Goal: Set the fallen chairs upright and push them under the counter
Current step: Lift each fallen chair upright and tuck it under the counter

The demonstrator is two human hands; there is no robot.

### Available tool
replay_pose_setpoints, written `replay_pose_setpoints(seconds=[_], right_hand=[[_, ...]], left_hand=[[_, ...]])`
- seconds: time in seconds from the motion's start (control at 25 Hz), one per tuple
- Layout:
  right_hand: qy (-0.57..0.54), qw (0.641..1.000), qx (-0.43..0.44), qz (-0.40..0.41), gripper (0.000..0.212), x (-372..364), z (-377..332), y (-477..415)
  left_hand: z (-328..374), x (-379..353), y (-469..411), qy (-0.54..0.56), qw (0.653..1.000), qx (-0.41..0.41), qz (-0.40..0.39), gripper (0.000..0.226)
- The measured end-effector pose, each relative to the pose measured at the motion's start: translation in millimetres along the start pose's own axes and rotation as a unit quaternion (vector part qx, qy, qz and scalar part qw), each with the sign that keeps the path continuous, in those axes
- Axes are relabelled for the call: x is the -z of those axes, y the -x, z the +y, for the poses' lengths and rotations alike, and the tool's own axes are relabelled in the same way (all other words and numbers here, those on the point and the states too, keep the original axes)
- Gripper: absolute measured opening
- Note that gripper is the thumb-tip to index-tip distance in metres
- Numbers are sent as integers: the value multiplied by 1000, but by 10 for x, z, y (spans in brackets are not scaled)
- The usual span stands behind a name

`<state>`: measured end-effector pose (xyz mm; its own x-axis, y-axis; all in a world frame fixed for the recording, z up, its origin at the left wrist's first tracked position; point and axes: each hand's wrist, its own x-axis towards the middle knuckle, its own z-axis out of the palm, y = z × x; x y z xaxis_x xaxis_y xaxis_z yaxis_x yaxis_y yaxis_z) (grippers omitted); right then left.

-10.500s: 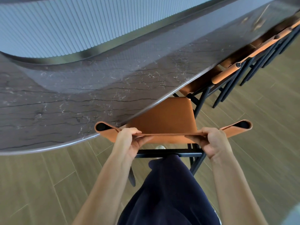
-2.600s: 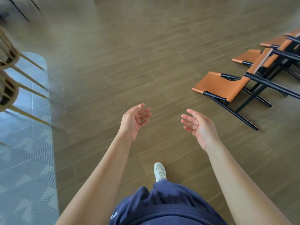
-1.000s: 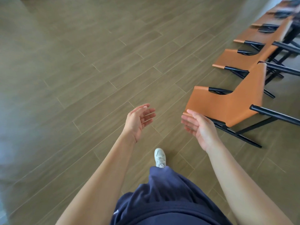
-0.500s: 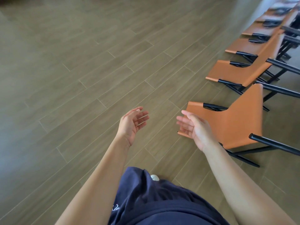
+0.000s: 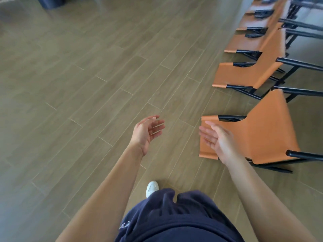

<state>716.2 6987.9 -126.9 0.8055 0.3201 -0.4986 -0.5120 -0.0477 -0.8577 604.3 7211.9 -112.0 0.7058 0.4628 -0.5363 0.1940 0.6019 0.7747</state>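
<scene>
Several fallen chairs with orange leather seats and black metal legs lie in a row on the wooden floor along the right side. The nearest chair (image 5: 262, 135) lies on its back, backrest flat on the floor and legs pointing right. My right hand (image 5: 216, 138) hovers over its backrest edge, fingers straight, holding nothing. My left hand (image 5: 146, 133) is held out over bare floor to the left of that chair, palm turned inward, fingers relaxed and empty. A second fallen chair (image 5: 244, 74) lies just beyond the nearest one, and a third (image 5: 258, 34) farther back.
Wooden plank floor (image 5: 87, 84) stretches wide to the left and ahead. A dark object (image 5: 50, 2) stands at the top left edge. My white shoe (image 5: 152, 188) and dark blue shorts (image 5: 174, 217) show at the bottom. The counter is out of view.
I have stepped closer to the nearest fallen chair, which now sits larger and lower in view. Both hands stay open and empty; my right hand now overlaps the backrest edge.
</scene>
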Motion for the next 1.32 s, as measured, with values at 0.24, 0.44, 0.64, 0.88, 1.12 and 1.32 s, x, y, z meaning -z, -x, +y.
replay_pose_setpoints(seconds=[0.24, 0.44, 0.64, 0.88, 1.12, 1.32], right_hand=[[-55, 997, -1, 52, 24, -388, -135, -321], [-67, 993, 4, 93, 22, -518, -356, -677], [-71, 991, 4, 111, 23, -547, -734, -1320], [-62, 990, 10, 124, 26, -593, -1273, -2083], [-73, 986, 16, 152, 24, -823, -1688, -2640], [-91, 972, 32, 214, 25, -1201, -1820, -2998]], left_hand=[[460, 60, -713, -21, 998, 22, -56, 22], [583, -89, -1221, -26, 995, 55, -82, 23], [925, -441, -1936, -38, 992, 60, -100, 25], [1360, -974, -2736, -61, 987, 62, -132, 23], [1704, -1276, -3399, -82, 979, 85, -169, 22], [2072, -1417, -3986, -160, 950, 107, -245, 21]])
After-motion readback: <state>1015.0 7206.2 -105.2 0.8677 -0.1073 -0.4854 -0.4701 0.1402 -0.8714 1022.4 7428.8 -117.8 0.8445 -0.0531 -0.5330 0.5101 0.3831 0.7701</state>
